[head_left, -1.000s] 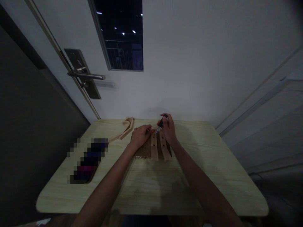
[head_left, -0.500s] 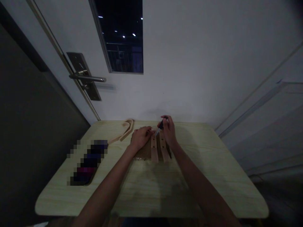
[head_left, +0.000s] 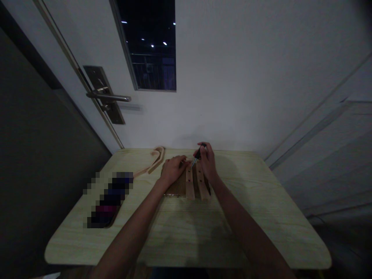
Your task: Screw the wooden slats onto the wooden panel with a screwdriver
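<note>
My right hand (head_left: 207, 161) is closed around the dark handle of a screwdriver (head_left: 198, 154). Its metal shaft slants down and left to the far part of a pale wooden strip (head_left: 190, 188) with dark holes in it. My left hand (head_left: 173, 169) is closed at the far end of that strip, fingertips bent against it; the exact contact is partly hidden. A second holed wooden strip (head_left: 202, 186) lies alongside, beneath my right hand. Both strips rest on a flat brown board (head_left: 176, 188), their near ends reaching past its front edge.
A curved, hook-shaped wooden piece (head_left: 157, 161) lies at the back left of the light wood table (head_left: 255, 228). Left of my forearm is a dark, pixelated flat object (head_left: 107, 205). Behind the table stands a white door (head_left: 247, 77) with a metal handle (head_left: 116, 97).
Hands, screwdriver and strips hold almost the same positions. The whole view has shifted very slightly.
</note>
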A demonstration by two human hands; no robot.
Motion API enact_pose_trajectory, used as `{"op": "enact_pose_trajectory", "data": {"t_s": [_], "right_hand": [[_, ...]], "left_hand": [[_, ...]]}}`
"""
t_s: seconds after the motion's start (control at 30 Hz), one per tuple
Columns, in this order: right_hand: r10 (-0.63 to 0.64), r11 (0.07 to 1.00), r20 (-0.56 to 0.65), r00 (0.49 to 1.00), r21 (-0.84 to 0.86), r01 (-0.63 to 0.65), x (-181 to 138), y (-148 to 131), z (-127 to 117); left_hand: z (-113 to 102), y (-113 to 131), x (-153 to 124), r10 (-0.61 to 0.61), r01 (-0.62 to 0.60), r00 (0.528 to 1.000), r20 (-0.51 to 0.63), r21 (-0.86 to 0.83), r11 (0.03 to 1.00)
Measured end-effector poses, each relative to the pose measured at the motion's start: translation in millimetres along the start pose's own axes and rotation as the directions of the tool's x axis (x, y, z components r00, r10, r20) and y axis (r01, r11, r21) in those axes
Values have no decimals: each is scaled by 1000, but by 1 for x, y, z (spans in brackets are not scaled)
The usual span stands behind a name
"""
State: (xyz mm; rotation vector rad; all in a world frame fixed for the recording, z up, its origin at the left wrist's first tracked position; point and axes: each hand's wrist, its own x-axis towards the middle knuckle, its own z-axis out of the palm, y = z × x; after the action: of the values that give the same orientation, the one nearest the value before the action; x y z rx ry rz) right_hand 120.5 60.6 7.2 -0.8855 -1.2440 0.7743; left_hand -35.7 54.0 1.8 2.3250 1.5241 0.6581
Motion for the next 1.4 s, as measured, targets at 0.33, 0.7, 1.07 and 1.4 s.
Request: {"op": "enact_pose_trajectory", "data": {"t_s": [0.33, 0.7, 1.07, 1.4], "right_hand": [[-136, 991, -27, 990, -9, 136, -4, -18, -4], [-143, 988, -116, 983, -70, 136, 0, -22, -14], [-164, 977, -62, 985, -152, 153, 4, -21, -6], [-171, 979, -78, 982, -130, 160, 4, -18, -8]], "left_hand": [[-6, 1, -1, 23, -23, 1000, 0, -95, 995], [-37, -35, 17, -80, 80, 997, -11, 68, 994], [-10, -41, 70, -31, 7, 976, 214, 110, 994], [-4, -54, 71, 9, -28, 975, 220, 82, 996]]}}
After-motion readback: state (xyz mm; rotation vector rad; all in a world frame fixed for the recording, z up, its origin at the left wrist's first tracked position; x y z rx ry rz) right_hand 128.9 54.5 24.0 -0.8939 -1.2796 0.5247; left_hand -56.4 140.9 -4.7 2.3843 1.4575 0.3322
